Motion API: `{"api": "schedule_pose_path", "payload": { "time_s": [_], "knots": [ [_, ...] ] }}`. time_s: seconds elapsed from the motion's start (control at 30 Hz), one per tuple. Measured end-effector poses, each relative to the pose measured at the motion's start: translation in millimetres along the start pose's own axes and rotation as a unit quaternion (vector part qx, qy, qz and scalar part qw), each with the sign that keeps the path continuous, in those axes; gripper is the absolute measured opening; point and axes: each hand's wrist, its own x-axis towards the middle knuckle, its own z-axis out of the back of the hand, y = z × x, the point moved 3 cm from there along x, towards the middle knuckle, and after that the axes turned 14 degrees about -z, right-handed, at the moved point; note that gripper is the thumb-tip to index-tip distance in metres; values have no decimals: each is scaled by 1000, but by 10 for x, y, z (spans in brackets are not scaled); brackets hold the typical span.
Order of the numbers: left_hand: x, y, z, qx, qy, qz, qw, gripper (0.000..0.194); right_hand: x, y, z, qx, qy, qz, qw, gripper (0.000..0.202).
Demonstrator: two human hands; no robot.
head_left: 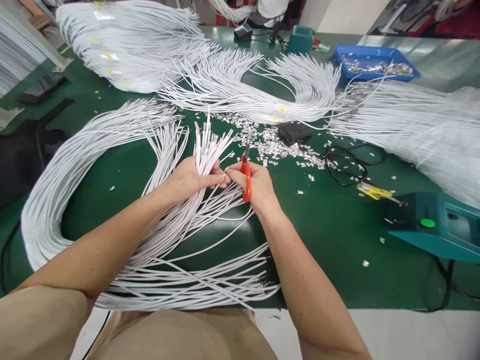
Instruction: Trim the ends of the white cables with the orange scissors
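Note:
My left hand is wrapped round a bunch of white cables, whose ends fan upward above the fingers. Red-handled scissors rest in my right hand, blades pointing away from me. The thumb and fingers of my right hand pinch close to my left fingertips, at the end of one cable. Beneath both hands, more loose white cables spread over the green table. Small silvery pieces lie scattered just beyond the scissors.
Large white cable bundles lie at the back left, centre and right. A blue tray holds small pieces. At the right are a teal device and a yellow-handled tool. A black block sits behind the scraps.

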Motion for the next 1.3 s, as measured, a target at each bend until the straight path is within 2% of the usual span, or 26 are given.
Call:
{"api": "schedule_pose_path", "payload": {
  "time_s": [0.13, 0.33, 0.47, 0.57, 0.7, 0.77, 0.87, 0.97, 1.1, 1.23, 1.3],
  "knots": [
    [12, 45, 11, -48, 9, 1, 999, 37, 5, 10, 85, -40, -67, 12, 997, 29],
    [8, 108, 62, -28, -7, 0, 1000, 37, -56, 58, 49, -38, 8, 49, 998, 28],
    [20, 77, 143, 40, 26, 12, 999, 33, -56, 11, 30, -74, 0, 55, 996, 22],
    [31, 71, 241, 88, 32, 45, 995, 35, -34, -18, 71, -151, -47, 64, 985, 16],
    [38, 106, 307, 55, 17, 46, 997, 48, -24, 0, 149, -218, -156, 84, 960, 16],
    [36, 114, 298, 48, 7, 34, 998, 51, -42, 34, 151, -190, -176, 115, 959, 16],
    [24, 98, 242, 49, 18, 32, 998, 40, -70, 76, 115, -112, -143, 140, 973, 16],
    [8, 65, 172, 16, 40, 32, 999, 34, -70, 92, 114, -11, -115, 117, 986, 18],
    [-27, 58, 98, -30, 36, 48, 998, 35, -37, 107, 182, 137, -114, 85, 980, 24],
    [-56, 66, 4, -43, 59, 41, 996, 31, -31, 146, 210, 180, -85, 73, 977, 21],
    [-52, 75, -13, -69, 54, 43, 995, 28, -38, 157, 219, 185, -65, 56, 979, 20]
  ]
}}
